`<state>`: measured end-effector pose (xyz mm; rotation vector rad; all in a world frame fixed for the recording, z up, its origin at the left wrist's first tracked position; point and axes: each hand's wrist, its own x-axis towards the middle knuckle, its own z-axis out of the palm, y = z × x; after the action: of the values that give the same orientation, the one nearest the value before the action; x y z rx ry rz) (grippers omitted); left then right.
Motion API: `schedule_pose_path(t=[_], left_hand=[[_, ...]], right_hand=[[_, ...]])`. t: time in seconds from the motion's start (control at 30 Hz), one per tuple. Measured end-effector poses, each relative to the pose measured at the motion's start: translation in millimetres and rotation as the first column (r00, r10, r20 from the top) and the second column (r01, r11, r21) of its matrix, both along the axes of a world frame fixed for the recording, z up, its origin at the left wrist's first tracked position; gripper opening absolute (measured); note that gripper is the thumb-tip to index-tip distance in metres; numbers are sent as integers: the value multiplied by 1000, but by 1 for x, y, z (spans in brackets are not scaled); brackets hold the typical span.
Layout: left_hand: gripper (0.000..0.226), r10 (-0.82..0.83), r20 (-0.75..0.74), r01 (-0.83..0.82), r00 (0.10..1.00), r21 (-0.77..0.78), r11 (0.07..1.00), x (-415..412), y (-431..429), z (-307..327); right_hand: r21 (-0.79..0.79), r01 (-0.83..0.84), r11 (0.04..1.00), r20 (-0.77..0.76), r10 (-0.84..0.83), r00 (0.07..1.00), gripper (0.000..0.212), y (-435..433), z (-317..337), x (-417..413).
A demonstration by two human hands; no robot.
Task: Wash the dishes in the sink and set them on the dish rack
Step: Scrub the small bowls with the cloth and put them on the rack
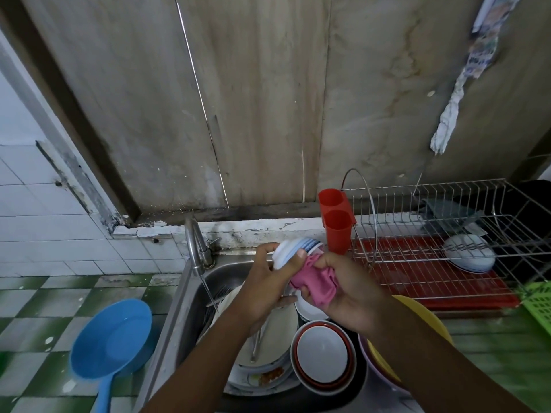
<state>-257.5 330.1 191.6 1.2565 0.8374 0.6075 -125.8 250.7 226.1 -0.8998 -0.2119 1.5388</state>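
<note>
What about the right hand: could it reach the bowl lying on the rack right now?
Probably yes. The bowl lies in the open rack on that hand's side, nothing standing between. But the right hand grips a pink cloth, which it must drop first.

We see two bare forearms (208,353), skin uncovered to the frame's edge, a bare left hand (264,289) with a short-trimmed thumbnail (301,254), and a bare right hand (356,296)

sink (190,305): plates (277,332), bowl (323,354) | counter (492,338): dish rack (396,265), green basket (538,302) | floor (29,308): blue dipper (113,338)
</note>
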Motion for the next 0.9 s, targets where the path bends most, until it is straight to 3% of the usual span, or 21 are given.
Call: schedule_pose_path(t=[0.1, 0.17, 0.27, 0.33, 0.4, 0.5, 0.57, 0.7, 0.77, 0.9], left_hand=[[58, -56, 114, 63, 992, -64, 996, -2, 5, -1], [67, -65, 176, 73, 982, -41, 996, -5, 9, -1], [73, -79, 121, 65, 989, 109, 992, -8, 16, -5], [74, -41, 114, 30, 993, 96, 995, -8, 13, -7], [68, 59, 103, -46, 993, -122, 991, -9, 6, -8], [65, 56, 139, 28, 989, -534, 845, -11, 0, -11], [50, 137, 227, 33, 964, -614, 788, -13, 5, -10], [30, 327, 360, -72, 874, -569, 819, -15, 25, 19], [30, 381, 371, -138, 847, -538, 831, -19, 35, 31], [34, 452, 448, -155, 772, -556, 816, -24, 43, 38]], right_hand=[[-45, 32, 998, -183, -40, 982, 23, -5, 3, 12], [-58, 65, 996, -252, -78, 964, 34, -5, 0, 17], [-16, 12, 1000, -198, -15, 980, 49, 0, -9, 11], [8, 14, 1000, -192, -12, 981, 51, 2, -12, 9], [39, 26, 999, -213, -17, 977, 40, 3, -11, 9], [82, -19, 996, -210, 36, 977, 39, 4, -15, 14], [84, -70, 994, -166, 83, 983, 43, 4, -22, 18], [-30, -147, 989, 19, 148, 989, 33, -6, -33, 26], [-75, -116, 990, 76, 122, 990, 32, -12, -30, 32], [-58, 62, 996, 205, -49, 977, 53, 0, -13, 39]])
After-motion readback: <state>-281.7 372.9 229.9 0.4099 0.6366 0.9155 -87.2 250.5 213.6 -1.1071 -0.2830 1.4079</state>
